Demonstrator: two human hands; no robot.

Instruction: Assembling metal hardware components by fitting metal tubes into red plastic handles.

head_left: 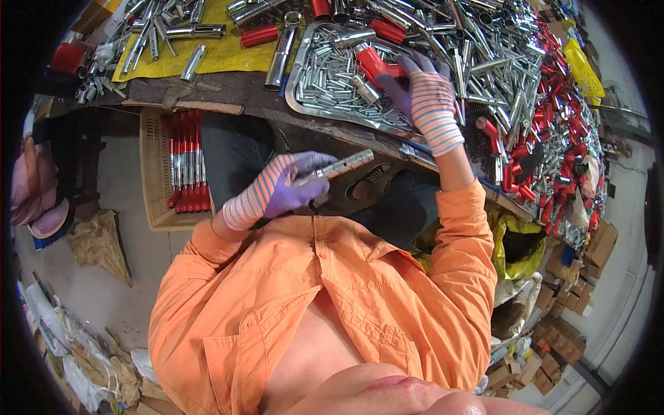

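My left hand [290, 185], in a striped glove with purple palm and fingers, is closed around a silver metal tube [351, 163] with small holes along its side. The tube points away to the right, above my lap. My right hand [423, 93], gloved alike, reaches over a metal tray [296, 86] heaped with small silver pins [328, 72]. Its thumb and fingers are apart. Between them is the end of a red fitting [377, 66], which lies over the pins; whether they touch it I cannot tell.
A bench [256, 104] carries piled metal tubes [477, 62] and red parts [553, 166]. On a yellow cloth [242, 63] lie more tubes. Left below stands a tan plastic crate [153, 173] holding several red-and-silver tools [187, 162]. Cardboard boxes [560, 339] sit at right.
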